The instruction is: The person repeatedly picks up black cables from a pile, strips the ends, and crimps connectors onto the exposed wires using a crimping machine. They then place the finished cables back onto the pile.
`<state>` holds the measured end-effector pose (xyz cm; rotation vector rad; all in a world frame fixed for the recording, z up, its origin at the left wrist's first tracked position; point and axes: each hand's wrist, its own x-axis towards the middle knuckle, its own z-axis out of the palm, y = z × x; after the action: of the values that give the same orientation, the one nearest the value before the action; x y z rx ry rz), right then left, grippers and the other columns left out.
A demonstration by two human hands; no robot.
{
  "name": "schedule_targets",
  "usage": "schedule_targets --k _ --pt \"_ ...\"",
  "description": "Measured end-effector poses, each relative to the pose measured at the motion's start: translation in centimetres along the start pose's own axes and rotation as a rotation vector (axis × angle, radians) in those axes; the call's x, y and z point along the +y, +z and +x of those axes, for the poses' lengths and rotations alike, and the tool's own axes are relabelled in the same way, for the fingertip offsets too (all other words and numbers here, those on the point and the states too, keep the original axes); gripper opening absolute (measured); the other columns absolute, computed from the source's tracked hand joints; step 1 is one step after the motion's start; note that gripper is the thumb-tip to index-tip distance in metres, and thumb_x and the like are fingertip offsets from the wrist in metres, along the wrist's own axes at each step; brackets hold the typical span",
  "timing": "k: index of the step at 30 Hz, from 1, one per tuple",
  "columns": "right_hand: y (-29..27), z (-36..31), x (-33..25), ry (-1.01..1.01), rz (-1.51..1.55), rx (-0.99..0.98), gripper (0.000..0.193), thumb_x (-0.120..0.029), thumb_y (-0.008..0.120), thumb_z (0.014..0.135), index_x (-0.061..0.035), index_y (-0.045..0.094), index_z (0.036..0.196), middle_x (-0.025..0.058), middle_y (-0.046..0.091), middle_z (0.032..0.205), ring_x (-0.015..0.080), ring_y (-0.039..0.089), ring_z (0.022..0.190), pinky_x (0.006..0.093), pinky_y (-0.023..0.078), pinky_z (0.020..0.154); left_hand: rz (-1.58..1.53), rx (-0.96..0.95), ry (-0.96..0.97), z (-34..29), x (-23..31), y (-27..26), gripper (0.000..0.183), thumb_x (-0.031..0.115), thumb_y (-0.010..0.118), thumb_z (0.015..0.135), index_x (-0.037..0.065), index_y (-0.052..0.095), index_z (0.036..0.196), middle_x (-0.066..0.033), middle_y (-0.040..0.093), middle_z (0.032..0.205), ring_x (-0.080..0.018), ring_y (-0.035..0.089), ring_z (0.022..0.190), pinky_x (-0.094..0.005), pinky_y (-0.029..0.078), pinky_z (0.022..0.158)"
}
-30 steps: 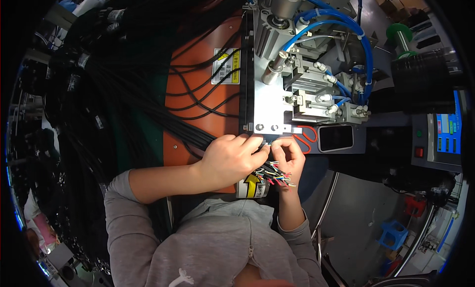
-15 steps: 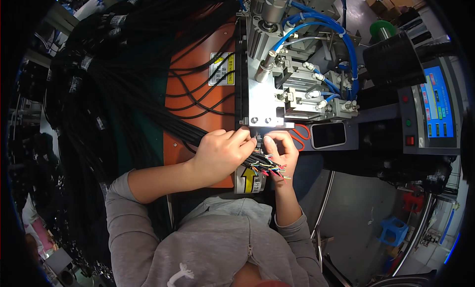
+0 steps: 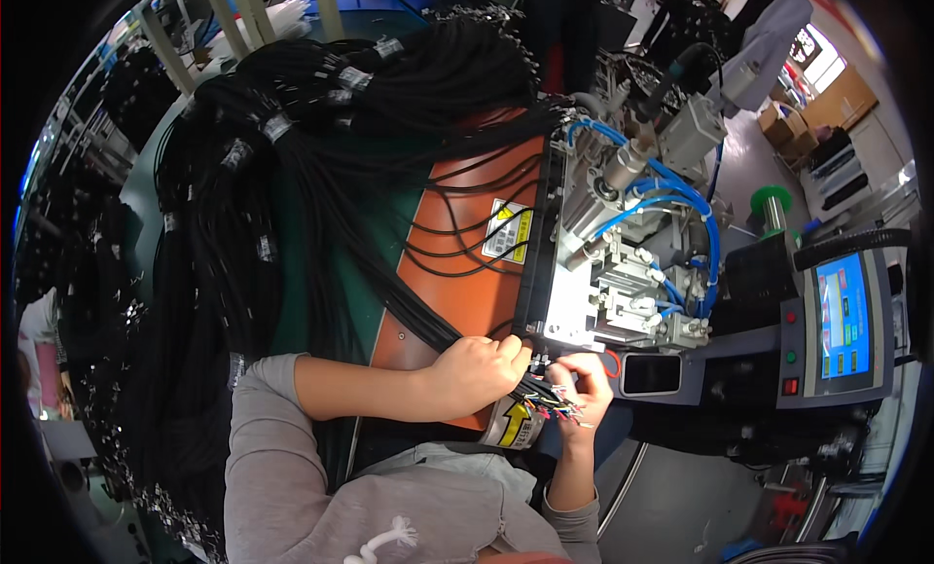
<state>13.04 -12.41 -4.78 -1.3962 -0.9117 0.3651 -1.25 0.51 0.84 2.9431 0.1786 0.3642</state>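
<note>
My left hand [image 3: 477, 377] is closed around a bundle of black cables [image 3: 420, 316] just in front of the machine's near end. The bundle runs back up to the left. Its loose ends, with thin coloured wires [image 3: 547, 399] fanned out, stick out to the right below my fingers. My right hand [image 3: 587, 384] is beside these wires, its thumb and forefinger bent together close to the metal press machine [image 3: 572, 296]. What lies between those fingertips is too small to make out.
Thick bundles of black cable [image 3: 321, 126] cover the left and back of the green and orange table [image 3: 467, 301]. Blue air hoses [image 3: 713, 243] loop over the machine. To the right are a phone [image 3: 652, 374], an orange-red handle [image 3: 613, 363] and a control panel with a screen [image 3: 839, 321].
The whole view has shifted, so the machine and hands appear lower and further right. Both hands remain at the machine's near end, with the cable bundle still in my left.
</note>
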Motion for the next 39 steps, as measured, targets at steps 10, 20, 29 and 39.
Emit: schedule_targets --k 10,20,29,39 --pt "1.5 1.9 -2.6 -0.217 0.158 -0.362 0.034 -0.022 0.073 0.075 0.0015 0.067 0.099 0.0121 0.065 0.092 0.0204 0.061 0.082 0.0278 0.048 0.067 -0.245 -0.043 -0.057 0.2 -0.6 -2.5 0.018 0.006 0.053 0.08 -0.001 0.052 0.096 -0.015 0.059 0.079 -0.0308 0.065 0.071 -0.0382 0.053 0.057" --pt "-1.1 -1.5 -3.7 -0.072 0.129 0.075 0.014 0.013 0.065 0.073 0.0029 0.062 0.081 0.0119 0.063 0.085 0.016 0.059 0.076 0.0259 0.047 0.068 -0.323 0.431 0.279 1.0 -0.8 -3.1 0.056 0.02 0.07 0.068 0.005 0.056 0.121 -0.0114 0.061 0.106 -0.0235 0.063 0.08 -0.0307 0.05 0.068" --pt "0.5 0.5 -5.5 0.083 0.299 -0.02 0.017 0.005 0.072 0.074 0.0055 0.066 0.09 0.0107 0.065 0.086 0.0168 0.062 0.078 0.0271 0.049 0.07 -0.279 0.329 0.231 0.8 -1.1 -1.0 0.051 0.028 0.074 0.066 -0.001 0.062 0.106 -0.0088 0.063 0.088 -0.0213 0.063 0.071 -0.0301 0.049 0.057" --pt "2.8 0.3 -5.1 -0.219 0.34 0.198 0.039 0.011 0.073 0.071 0.005 0.052 0.103 0.0173 0.065 0.092 0.0188 0.064 0.081 0.03 0.053 0.073 -0.417 0.427 0.193 1.4 -0.9 -1.2 0.033 0.012 0.069 0.068 0.0 0.061 0.097 -0.0061 0.06 0.079 -0.0185 0.061 0.064 -0.0292 0.048 0.052"
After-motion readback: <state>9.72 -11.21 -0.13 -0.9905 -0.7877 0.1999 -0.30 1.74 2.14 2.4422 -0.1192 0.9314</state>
